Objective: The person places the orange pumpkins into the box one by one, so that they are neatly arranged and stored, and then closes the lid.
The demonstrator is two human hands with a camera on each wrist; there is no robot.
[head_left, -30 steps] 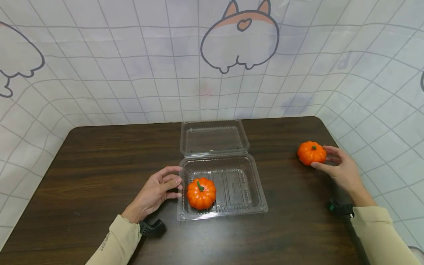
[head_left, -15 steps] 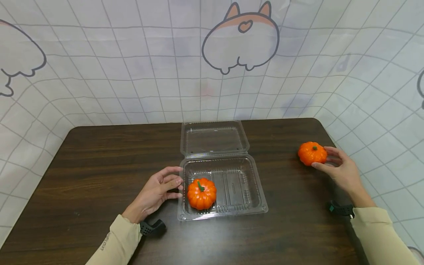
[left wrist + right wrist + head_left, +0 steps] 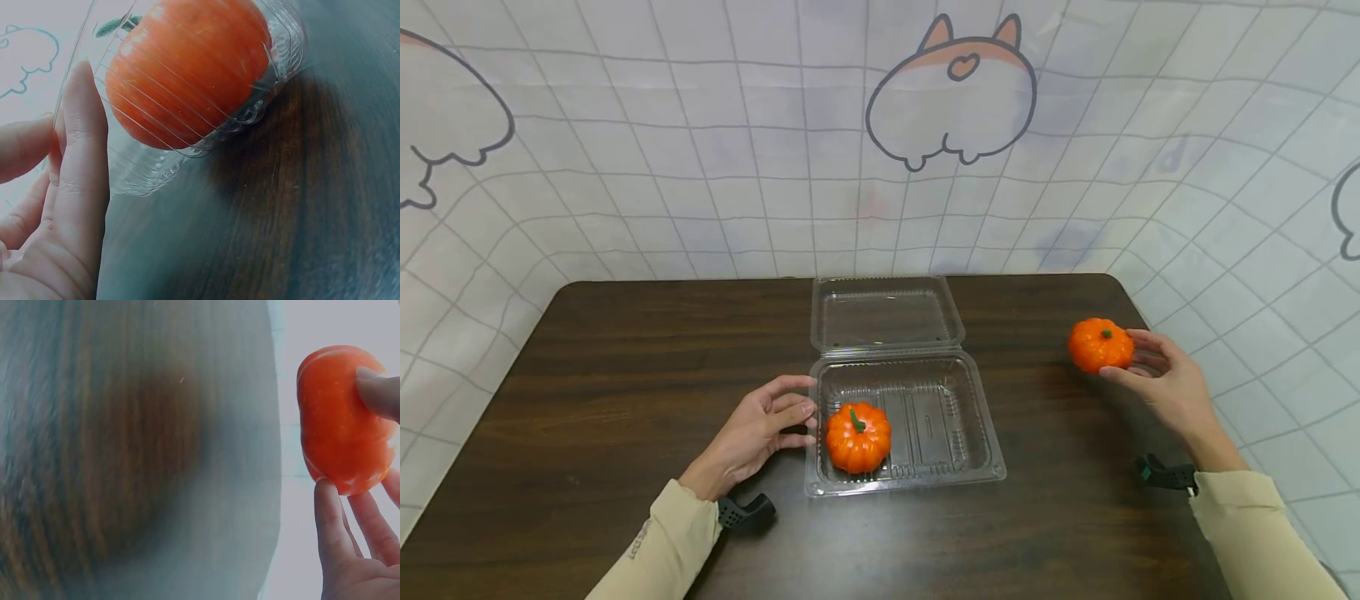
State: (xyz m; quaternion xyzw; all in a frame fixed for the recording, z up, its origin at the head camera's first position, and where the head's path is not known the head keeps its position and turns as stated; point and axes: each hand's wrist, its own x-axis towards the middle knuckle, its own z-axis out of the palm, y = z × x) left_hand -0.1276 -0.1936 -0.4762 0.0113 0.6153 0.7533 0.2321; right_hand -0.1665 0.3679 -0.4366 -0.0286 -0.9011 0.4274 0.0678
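Note:
An open clear plastic clamshell container [image 3: 925, 417] lies in the middle of the table, its lid [image 3: 883, 312] folded back toward the wall. Inside its left half sits an orange toy pumpkin [image 3: 858, 442] with a green stem. My left hand [image 3: 760, 429] pinches the container's left rim between thumb and fingers, as the left wrist view shows close up. At the right, my right hand [image 3: 1172, 385] grips a second orange pumpkin [image 3: 1101, 344] between thumb and fingertips. In the right wrist view this pumpkin [image 3: 340, 425] appears raised off the tabletop.
The dark wood-grain table [image 3: 625, 358] has rounded far corners. A white grid-patterned cloth [image 3: 700, 167] with cartoon drawings hangs behind it and along both sides. Black camera straps [image 3: 747, 512] sit on both wrists.
The right hand and its pumpkin have shifted slightly left and up in the last half second. The left hand stays on the container's rim. The head view has tilted a little.

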